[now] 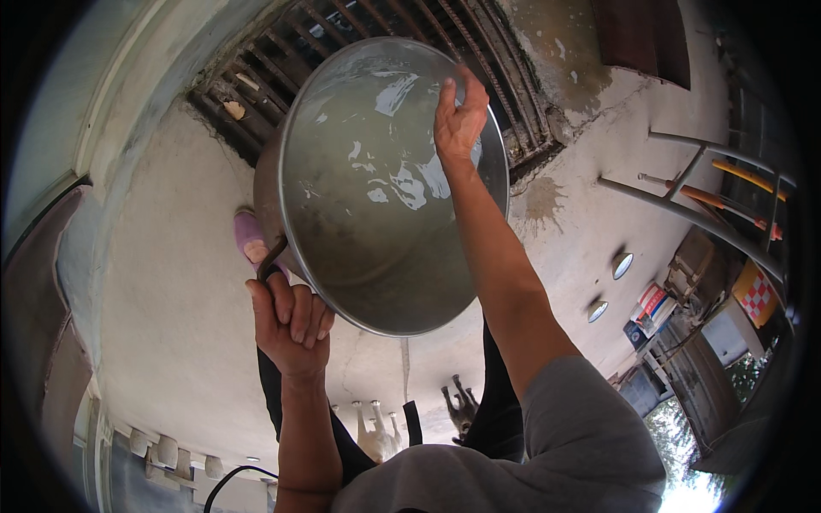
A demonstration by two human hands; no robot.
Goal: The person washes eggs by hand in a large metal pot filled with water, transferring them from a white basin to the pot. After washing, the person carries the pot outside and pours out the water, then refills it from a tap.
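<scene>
A large round metal pot (268, 173) is tilted partly over a drain grate, with cloudy water (359, 211) inside it. My left hand (292, 320) has its fingers closed on the pot's curved side handle (272, 256), below the left of the rim. Across the pot's mouth reaches my right arm. At the far right of the rim, my right hand (458, 118) has its thumb raised apart from the fingers. Whether it grips the rim or only rests against it is unclear. Bright reflections and ripples break the water beside it.
Rusty bars form the drain grate (478, 51), where a dry leaf (234, 110) lies. A purple shoe (247, 231) is left of the pot. Two metal bowls (622, 265) and a grey metal frame (686, 208) stand right. A pale animal (378, 436) and a dark one (458, 407) are nearby.
</scene>
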